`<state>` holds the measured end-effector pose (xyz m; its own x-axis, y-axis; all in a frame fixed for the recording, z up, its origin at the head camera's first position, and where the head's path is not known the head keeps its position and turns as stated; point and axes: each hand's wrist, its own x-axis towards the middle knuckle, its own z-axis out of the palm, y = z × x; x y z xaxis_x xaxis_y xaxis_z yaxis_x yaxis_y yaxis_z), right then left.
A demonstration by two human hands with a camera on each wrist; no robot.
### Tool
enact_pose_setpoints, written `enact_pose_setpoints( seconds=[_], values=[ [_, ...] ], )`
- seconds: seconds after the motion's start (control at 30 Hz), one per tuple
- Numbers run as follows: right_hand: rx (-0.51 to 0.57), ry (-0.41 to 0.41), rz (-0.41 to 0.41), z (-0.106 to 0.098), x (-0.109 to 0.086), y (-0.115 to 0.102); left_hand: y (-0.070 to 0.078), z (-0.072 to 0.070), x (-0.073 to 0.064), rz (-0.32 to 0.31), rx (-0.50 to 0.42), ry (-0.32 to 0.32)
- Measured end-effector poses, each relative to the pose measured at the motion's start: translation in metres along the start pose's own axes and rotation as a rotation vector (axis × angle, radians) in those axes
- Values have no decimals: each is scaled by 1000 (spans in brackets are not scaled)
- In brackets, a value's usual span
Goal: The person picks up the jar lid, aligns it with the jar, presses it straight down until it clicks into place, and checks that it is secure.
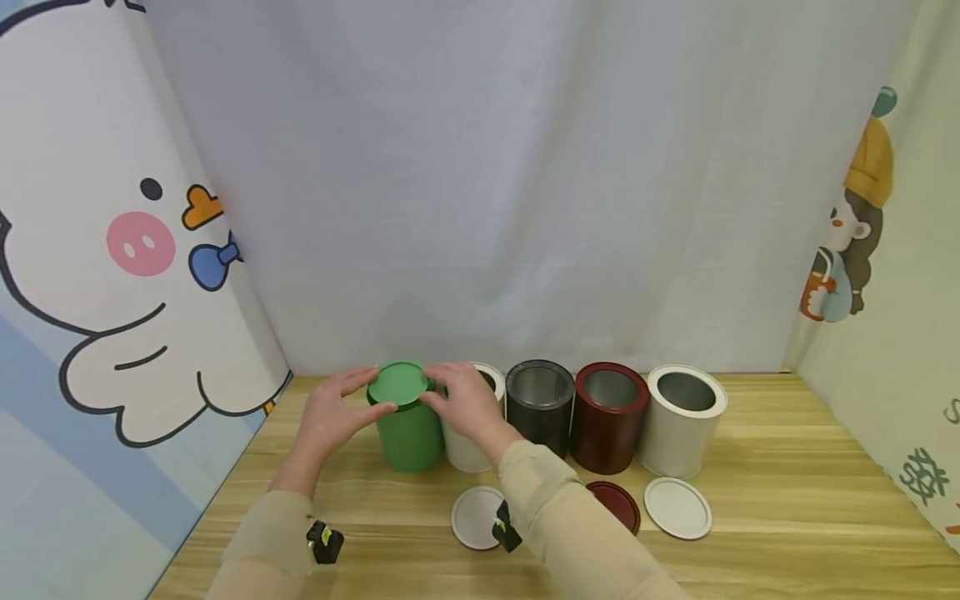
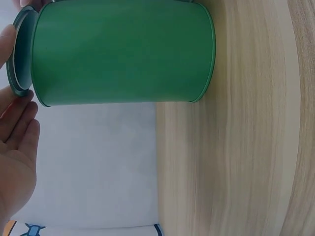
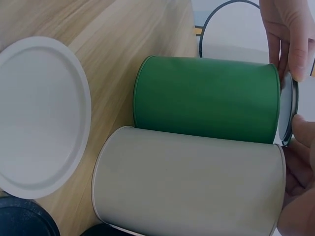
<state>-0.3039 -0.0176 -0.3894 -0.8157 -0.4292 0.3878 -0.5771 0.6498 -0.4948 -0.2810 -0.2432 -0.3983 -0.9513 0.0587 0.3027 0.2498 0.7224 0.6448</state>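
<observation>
A green round lid (image 1: 400, 383) is held by both hands right over the mouth of the green can (image 1: 411, 440). My left hand (image 1: 330, 419) grips the lid's left edge between thumb and fingers. On the opposite edge, my right hand (image 1: 467, 404) holds it the same way. In the left wrist view the lid (image 2: 20, 54) stands slightly tilted, with a gap showing between it and the can's rim. Close against the green can stands an open off-white can (image 3: 189, 179), partly hidden by my right hand in the head view.
To the right stand open cans: black (image 1: 542, 408), dark red (image 1: 609, 429) and white (image 1: 681, 433). In front lie a white lid (image 1: 474, 517), a dark red lid (image 1: 617, 505) and another white lid (image 1: 677, 508). A black lid (image 3: 24, 219) shows in the right wrist view. A grey curtain (image 1: 510, 208) hangs behind.
</observation>
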Motion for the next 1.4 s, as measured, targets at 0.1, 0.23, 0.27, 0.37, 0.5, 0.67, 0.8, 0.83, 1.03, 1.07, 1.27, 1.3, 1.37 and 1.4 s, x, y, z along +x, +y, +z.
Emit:
enact_pose_setpoints(
  seconds=[0.1,0.23,0.27,0.37,0.5,0.67,0.8,0.83,1.03,1.07,1.27,1.3,1.37,1.4],
  values=[
    [-34,-9,7,0,1,-1,-2,2,2,-11,-13,-10],
    [-69,-24,25,0,2,-3,-4,3,3,-18,-31,-20],
    [-78,-27,30,0,2,-3,-4,3,3,-17,-32,-24],
    [-102,-35,38,1,3,-3,-5,3,4,-12,-27,-36],
    [-115,-54,41,0,4,-3,-5,3,5,-11,-22,-56],
    [-136,-66,5,-1,5,-2,-5,2,7,-10,-31,-73],
    [-153,-68,-32,-1,6,0,-7,2,7,-6,-33,-84],
    [-158,-69,-38,-1,6,0,-7,2,8,-6,-31,-87],
    [-198,-81,-50,0,7,0,-9,1,8,-3,-33,-106],
    [-204,-86,-51,0,7,0,-10,0,8,-3,-35,-110],
    [-223,-114,-37,0,6,0,-10,0,8,-3,-54,-126],
    [-223,-114,-34,0,6,0,-11,0,8,-2,-56,-125],
    [-219,-112,-30,0,6,0,-12,0,8,2,-62,-123],
    [-219,-109,-32,0,6,1,-12,0,8,6,-62,-121]
  ],
)
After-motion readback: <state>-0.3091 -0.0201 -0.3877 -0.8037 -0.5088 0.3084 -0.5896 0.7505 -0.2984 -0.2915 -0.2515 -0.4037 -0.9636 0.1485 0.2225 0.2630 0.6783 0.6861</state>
